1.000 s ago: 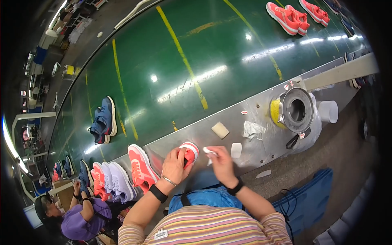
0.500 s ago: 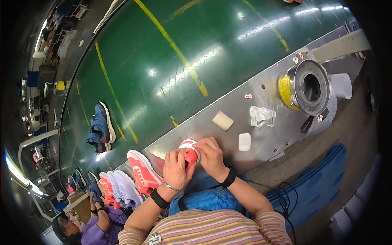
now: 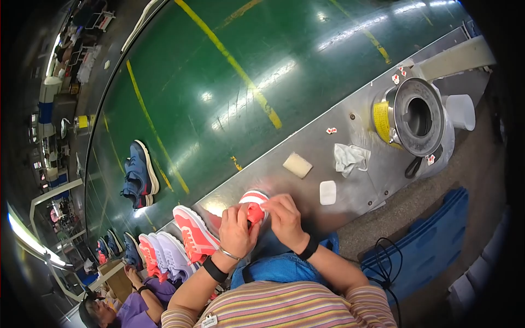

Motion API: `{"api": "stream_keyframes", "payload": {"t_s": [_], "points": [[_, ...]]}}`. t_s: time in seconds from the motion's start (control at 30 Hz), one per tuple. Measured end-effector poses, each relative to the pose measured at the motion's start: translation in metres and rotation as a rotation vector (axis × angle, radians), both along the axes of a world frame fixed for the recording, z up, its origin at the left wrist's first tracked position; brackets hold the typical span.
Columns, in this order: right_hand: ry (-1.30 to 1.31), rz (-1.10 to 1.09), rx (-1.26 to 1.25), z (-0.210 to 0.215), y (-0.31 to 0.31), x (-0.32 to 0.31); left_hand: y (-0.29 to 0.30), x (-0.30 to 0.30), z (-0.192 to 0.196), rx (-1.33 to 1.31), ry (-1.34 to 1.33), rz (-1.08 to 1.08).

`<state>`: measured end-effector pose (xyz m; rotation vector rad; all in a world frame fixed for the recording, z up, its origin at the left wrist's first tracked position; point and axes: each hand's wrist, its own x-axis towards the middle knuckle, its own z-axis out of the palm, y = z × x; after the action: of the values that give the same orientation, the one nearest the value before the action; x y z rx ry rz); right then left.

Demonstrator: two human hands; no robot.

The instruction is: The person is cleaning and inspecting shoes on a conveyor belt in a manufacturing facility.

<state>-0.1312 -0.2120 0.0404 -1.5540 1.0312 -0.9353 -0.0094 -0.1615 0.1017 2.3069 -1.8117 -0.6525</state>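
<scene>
A coral sneaker [image 3: 256, 197] with white stripes and a pale sole is held in front of me at the near edge of the metal ledge. My left hand [image 3: 236, 229] is closed around its collar and side, and the fingers cover most of that part. At the shoe's right edge, my right hand [image 3: 285, 221] has its thumb and fingers pinched together; anything between them is too small to make out. Just left of my left hand lies another coral sneaker [image 3: 194, 232] with a white sole.
Lavender sneakers [image 3: 174, 257] and more shoes line the ledge leftward. A pair of navy sneakers [image 3: 140, 175] rests on the green belt [image 3: 219, 98]. Rightward are a sponge [image 3: 297, 165], white pad [image 3: 327, 192], crumpled cloth [image 3: 350, 158] and metal pot [image 3: 407, 117]. A co-worker [image 3: 136, 311] sits at lower left.
My right hand has drawn slightly down and right, showing more of the striped shoe. My left hand keeps its grip. The co-worker's arm has shifted.
</scene>
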Motion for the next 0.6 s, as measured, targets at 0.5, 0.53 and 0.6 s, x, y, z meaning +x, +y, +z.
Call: {"api": "stream_keyframes", "payload": {"t_s": [0.5,0.53,0.6], "points": [[0.005,0.081,0.022,-0.003,0.013,-0.013,0.004,-0.001,-0.001,-0.019,-0.015,0.001],[0.005,0.078,0.021,-0.003,0.011,-0.013,0.004,0.0,-0.002,-0.02,-0.014,0.003],[-0.012,0.012,0.093,-0.004,0.004,-0.01,0.004,-0.001,-0.002,-0.022,-0.014,0.003]]}}
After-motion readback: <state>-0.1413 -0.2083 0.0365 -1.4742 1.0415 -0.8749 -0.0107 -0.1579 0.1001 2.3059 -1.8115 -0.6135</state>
